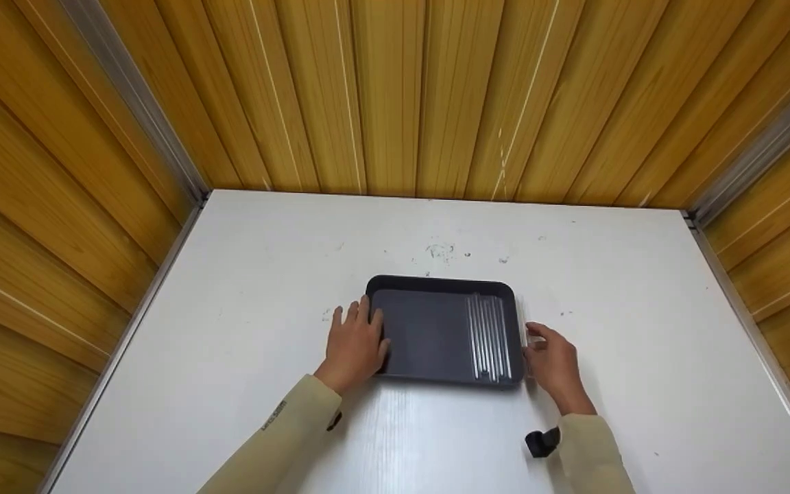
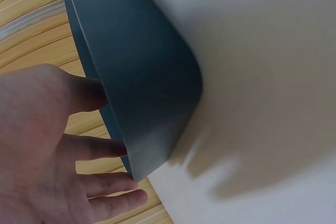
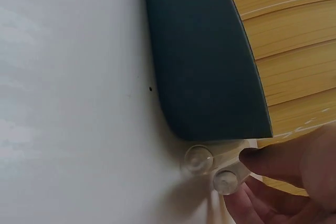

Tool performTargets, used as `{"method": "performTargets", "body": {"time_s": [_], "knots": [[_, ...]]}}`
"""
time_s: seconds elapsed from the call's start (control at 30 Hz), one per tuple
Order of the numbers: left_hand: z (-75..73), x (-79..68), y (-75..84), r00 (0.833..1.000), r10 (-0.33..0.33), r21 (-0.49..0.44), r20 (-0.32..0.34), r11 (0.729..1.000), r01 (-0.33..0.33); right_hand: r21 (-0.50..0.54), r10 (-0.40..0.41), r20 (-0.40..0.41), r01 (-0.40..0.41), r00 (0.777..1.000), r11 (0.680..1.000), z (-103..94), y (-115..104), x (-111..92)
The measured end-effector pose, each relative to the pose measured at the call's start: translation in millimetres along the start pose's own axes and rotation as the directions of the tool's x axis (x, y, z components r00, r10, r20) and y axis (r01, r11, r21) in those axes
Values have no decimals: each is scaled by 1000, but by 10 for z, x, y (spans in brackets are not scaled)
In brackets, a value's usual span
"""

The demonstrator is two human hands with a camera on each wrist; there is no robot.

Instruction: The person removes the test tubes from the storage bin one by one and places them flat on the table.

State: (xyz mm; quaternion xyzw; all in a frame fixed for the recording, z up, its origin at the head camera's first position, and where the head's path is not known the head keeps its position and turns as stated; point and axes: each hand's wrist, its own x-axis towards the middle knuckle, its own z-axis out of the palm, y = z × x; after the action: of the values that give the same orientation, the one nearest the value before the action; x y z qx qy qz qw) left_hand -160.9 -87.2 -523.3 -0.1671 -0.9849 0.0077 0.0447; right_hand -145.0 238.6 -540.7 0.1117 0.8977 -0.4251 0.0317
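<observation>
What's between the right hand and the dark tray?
Right wrist view: two clear cylinders, one pinched by the right hand, the other alongside the tray.

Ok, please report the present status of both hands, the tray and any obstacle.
Left hand at tray rim. Right hand pinching clear tube. More tubes inside, right side. Another tube just outside tray, may obstruct.

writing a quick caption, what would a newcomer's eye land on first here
Most likely the dark tray near the middle of the white table, with clear tubes lined up along the right side inside it. Next, the left hand at the tray's left rim and the right hand pinching another clear tube just beyond its right rim.
</observation>
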Motion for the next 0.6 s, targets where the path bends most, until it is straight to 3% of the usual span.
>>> {"method": "performTargets", "body": {"time_s": [0.6], "knots": [[3, 13, 5, 1000, -7, -28, 1, 1000, 7, -24, -26, -30, 25, 999, 999, 16, 68, 11]]}}
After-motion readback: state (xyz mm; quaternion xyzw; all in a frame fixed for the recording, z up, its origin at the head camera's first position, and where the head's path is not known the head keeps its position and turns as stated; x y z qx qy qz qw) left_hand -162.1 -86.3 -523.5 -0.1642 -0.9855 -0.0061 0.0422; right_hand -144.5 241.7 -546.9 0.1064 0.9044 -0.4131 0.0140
